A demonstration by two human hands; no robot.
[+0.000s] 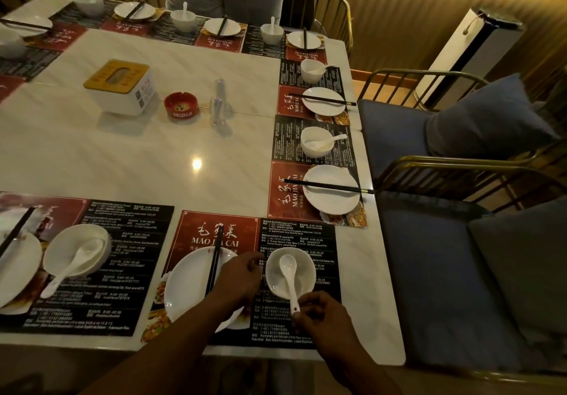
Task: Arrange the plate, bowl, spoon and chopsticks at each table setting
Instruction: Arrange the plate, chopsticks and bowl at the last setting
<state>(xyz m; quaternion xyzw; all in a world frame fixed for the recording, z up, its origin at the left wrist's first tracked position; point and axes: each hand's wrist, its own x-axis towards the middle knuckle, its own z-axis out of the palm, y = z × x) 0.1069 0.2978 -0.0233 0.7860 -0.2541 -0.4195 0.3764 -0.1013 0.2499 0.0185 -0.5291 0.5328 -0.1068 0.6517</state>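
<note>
1. My read of the step: you were seating the spoon (pixel 288 275) in the bowl (pixel 306 272) at the near setting.
2. Your right hand (pixel 322 318) pinched the tip of the spoon's handle, just off the bowl's near rim. The spoon's head lay inside the bowl and its handle crossed that rim.
3. Your left hand (pixel 241 281) sat at the bowl's left side, fingers curled toward the rim. I couldn't tell whether it gripped the bowl or only touched it.
4. The plate (pixel 190 284) lay just left of the bowl with the chopsticks (pixel 216 256) across it. Your left wrist hung over its right edge.
5. My call: the bowl needed steadying from the left while you swung the handle. It looked light enough to skid on the printed placemat (pixel 214 232).
6. The handle wanted a low, slow release onto the rim, since a drop risked a chip.
7. Main risk: lifting the left wrist carelessly could have knocked the chopsticks off line.
</note>
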